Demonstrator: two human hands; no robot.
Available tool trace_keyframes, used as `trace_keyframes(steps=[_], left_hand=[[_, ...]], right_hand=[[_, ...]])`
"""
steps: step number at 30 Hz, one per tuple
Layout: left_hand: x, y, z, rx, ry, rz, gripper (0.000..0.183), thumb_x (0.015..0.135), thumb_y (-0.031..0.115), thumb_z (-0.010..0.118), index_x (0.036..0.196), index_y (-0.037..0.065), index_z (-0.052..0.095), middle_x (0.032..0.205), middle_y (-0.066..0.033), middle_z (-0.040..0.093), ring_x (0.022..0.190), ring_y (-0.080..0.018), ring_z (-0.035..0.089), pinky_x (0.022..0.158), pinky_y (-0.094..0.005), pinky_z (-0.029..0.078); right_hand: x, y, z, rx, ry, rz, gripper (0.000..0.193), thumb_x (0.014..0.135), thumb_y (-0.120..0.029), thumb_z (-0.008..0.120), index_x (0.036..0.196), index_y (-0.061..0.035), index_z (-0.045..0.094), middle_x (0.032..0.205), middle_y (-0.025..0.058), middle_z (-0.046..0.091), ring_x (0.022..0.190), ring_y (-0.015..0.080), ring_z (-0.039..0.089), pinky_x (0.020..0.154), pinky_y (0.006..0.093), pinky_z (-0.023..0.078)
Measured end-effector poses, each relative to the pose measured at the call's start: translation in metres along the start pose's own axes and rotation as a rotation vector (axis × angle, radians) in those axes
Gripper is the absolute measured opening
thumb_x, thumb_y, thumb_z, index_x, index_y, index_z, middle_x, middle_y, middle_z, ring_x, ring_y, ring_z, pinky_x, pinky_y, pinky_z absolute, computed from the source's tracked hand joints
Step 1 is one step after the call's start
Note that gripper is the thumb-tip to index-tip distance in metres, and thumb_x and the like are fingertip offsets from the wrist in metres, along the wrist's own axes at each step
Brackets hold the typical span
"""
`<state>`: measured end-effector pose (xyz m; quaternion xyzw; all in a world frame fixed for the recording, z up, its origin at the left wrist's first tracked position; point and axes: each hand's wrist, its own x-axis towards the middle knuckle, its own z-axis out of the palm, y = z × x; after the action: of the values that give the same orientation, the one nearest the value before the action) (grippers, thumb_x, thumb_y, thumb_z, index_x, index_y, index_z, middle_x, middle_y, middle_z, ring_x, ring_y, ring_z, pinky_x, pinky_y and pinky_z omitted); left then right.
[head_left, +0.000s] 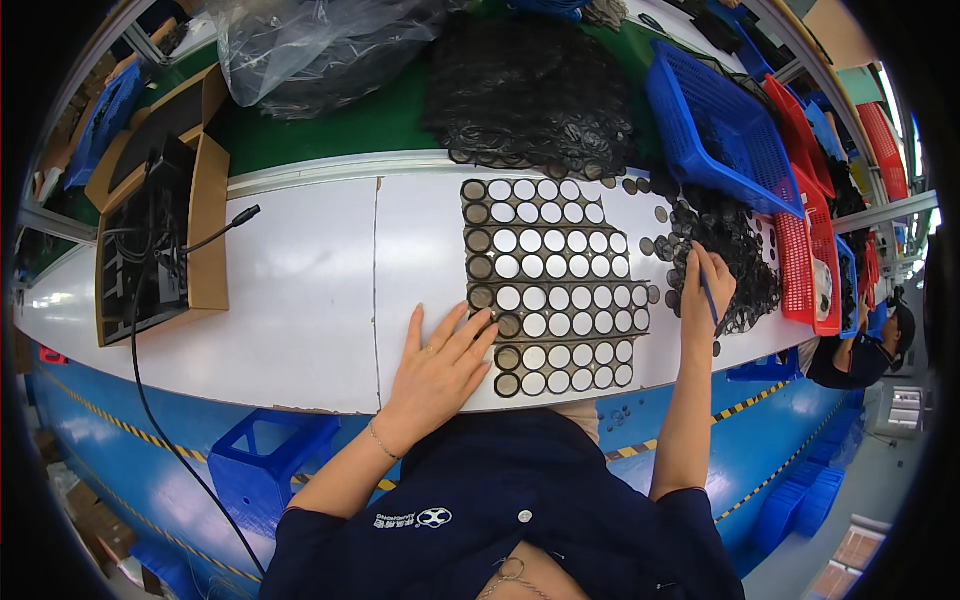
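Note:
My left hand [436,372] lies palm down with its fingers spread. Its fingertips rest at the left edge of a grid of black rings [507,266] on the white table [300,270]. The rings sit in strips of paired rows; most show white round centres, while those in the left column look grey and see-through. At the right of the grid, my right hand [708,288] is closed around a slim dark-blue pen-like stick [709,292]. This hand is over the edge of a heap of loose black rings [735,250]. Loose grey discs [653,295] lie between grid and heap.
A blue basket [720,140] and red baskets [808,260] stand at the right. A dark pile of ring-edged pieces [530,90] and a clear plastic bag [320,50] lie behind. At left is a cardboard box [208,230] with cables. A blue stool [265,465] is below.

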<state>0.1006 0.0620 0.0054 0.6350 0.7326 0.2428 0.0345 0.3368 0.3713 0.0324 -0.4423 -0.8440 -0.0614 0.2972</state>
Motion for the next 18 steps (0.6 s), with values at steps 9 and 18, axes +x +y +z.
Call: trace_keyframes(steps=[9, 18], left_hand=[[-0.005, -0.001, -0.001, -0.017, -0.002, 0.038, 0.041, 0.089, 0.020, 0.067, 0.129, 0.011, 0.061, 0.135, -0.0022, 0.057, 0.132, -0.0241, 0.049, 0.113, -0.0650, 0.021], [-0.008, -0.002, 0.000, -0.020, 0.011, 0.029, 0.037, 0.090, 0.018, 0.066, 0.126, 0.011, 0.063, 0.134, -0.0026, 0.059, 0.132, -0.0241, 0.049, 0.113, -0.0647, 0.021]], right_hand=[[-0.078, -0.167, -0.012, 1.262, -0.984, 0.616, 0.024, 0.095, -0.018, 0.066, 0.113, -0.0020, 0.070, 0.086, 0.0020, 0.068, 0.070, 0.0058, 0.059, 0.060, 0.0193, 0.045], [-0.086, -0.174, -0.004, 1.129, -0.924, 0.464, 0.023, 0.096, -0.019, 0.065, 0.113, -0.0045, 0.070, 0.086, 0.0021, 0.069, 0.067, 0.0044, 0.060, 0.053, 0.0175, 0.043]])
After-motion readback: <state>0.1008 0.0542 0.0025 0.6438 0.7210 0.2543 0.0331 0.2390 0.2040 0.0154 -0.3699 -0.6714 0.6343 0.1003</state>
